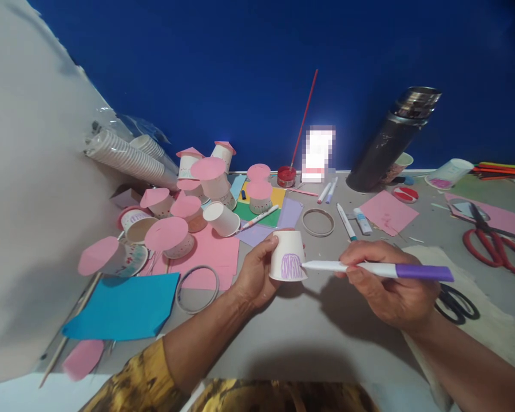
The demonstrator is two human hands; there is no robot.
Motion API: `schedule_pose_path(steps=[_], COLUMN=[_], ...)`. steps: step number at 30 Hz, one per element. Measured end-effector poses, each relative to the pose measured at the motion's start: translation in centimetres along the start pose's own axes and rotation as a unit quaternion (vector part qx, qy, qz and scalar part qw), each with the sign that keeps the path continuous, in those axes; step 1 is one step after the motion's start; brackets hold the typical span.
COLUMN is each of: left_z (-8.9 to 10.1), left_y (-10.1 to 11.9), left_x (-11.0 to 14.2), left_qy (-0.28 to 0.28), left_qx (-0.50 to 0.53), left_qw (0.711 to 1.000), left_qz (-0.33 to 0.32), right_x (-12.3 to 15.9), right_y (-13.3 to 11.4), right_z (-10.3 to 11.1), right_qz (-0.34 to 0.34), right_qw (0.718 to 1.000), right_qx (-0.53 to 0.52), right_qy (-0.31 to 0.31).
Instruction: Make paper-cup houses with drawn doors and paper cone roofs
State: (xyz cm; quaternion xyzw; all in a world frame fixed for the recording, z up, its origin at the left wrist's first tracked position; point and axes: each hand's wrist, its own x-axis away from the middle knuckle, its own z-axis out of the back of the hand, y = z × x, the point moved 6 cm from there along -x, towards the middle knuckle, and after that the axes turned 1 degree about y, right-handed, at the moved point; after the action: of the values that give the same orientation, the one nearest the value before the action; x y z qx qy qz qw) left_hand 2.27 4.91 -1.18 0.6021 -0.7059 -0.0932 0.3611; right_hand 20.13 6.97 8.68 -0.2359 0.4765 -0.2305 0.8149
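My left hand [254, 273] grips a small white paper cup [287, 252] held upside down above the grey table [309, 337]. Purple lines are drawn on the cup's side. My right hand [386, 286] pinches a white marker with a purple cap end [381, 270]. The marker lies level and its tip touches the cup at the purple drawing.
Several paper cups with pink paper tops [197, 194] crowd the left, beside a stack of cups [124, 154]. Pink sheets [208, 254], a blue sheet [124, 306], rings [318, 222], markers [347, 222], red scissors [495, 246], black scissors [457, 303] and a dark flask [390, 143] lie around.
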Motion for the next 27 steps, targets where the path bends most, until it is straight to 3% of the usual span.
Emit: schedule_pose_path(steps=[5, 12, 21, 23, 27], left_z=[0.0, -0.2, -0.1, -0.1, -0.6], left_y=[0.0, 0.1, 0.3, 0.4, 0.2], left_x=[0.0, 0.1, 0.1, 0.1, 0.0], left_qy=[-0.007, -0.014, -0.007, 0.001, -0.027], left_qx=[-0.017, -0.068, -0.073, -0.054, 0.001], left_qw=[1.0, 0.997, 0.996, 0.998, 0.999], left_qz=[-0.009, -0.038, -0.046, -0.038, 0.035], right_x=[0.2, 0.1, 0.2, 0.4, 0.8], right_y=[-0.1, -0.5, -0.2, 0.6, 2.3], right_z=[-0.3, -0.1, -0.4, -0.2, 1.1], right_qz=[0.004, 0.02, -0.002, -0.036, -0.103], right_qw=[0.999, 0.999, 1.0, 0.998, 0.984], right_qx=[-0.048, 0.025, -0.011, -0.048, -0.081], right_qy=[-0.023, -0.006, -0.016, 0.007, 0.119])
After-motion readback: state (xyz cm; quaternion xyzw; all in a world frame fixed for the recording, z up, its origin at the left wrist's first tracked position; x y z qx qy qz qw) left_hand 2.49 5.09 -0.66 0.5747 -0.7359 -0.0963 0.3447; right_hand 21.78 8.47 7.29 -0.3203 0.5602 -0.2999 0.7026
